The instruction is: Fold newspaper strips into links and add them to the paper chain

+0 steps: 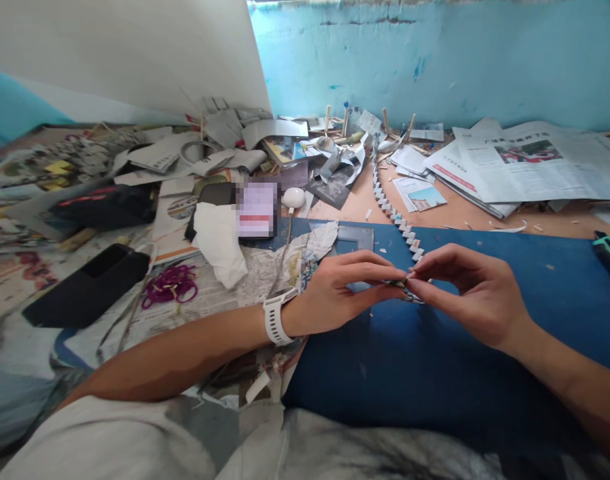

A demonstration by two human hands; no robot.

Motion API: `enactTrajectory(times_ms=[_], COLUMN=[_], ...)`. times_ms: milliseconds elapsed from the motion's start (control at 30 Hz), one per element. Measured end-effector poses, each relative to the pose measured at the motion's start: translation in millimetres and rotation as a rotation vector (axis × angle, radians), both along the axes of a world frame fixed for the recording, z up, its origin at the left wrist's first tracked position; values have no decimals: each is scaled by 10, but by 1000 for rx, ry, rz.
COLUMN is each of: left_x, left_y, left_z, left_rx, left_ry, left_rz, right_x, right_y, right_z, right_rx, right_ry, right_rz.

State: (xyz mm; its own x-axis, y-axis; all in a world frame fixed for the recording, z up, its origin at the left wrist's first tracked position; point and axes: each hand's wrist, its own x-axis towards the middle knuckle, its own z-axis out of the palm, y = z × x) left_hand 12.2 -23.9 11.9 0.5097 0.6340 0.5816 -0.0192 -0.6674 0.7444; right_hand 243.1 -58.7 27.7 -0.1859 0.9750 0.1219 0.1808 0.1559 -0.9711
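A zigzag chain of folded paper (395, 216) runs from the back of the table down to my hands, over a blue mat (385, 373). My left hand (352, 291) pinches the near end of the chain between thumb and fingers. Facing it, my right hand (467, 290) also closes its thumb and index fingertips on that end. The fingertips of both hands nearly touch and cover most of the piece between them. A white band is on my left wrist.
Newspapers (529, 160) lie at the back right, with a green-black cutter (609, 257) at the right edge. Paper scraps, upright sticks, a phone (257, 210), white tissue (217, 243), purple string (169, 287) and a black case (87, 287) crowd the left and back.
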Motion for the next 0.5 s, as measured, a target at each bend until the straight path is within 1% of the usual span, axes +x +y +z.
enactTrajectory(times_ms=[100,233,300,367,500], left_x=[9,31,40,46,52], left_y=[-11,-32,-40,-48,-61], left_z=[-21,-61,-79,-91,-106], left_rx=[-70,-289,-371,-416,-439], left_ry=[-30,-104,-126,-146,-169], left_rz=[13,90,126,110,56], right_x=[-22,-30,-24,-21,-36], right_y=[-8,20,32,32,18], right_z=[-6,-15,-24,-37,-63], right_rx=[-22,-48,-45,-29,11], right_ry=[40,59,50,34,12], right_rz=[-31,-29,-33,-60,-80])
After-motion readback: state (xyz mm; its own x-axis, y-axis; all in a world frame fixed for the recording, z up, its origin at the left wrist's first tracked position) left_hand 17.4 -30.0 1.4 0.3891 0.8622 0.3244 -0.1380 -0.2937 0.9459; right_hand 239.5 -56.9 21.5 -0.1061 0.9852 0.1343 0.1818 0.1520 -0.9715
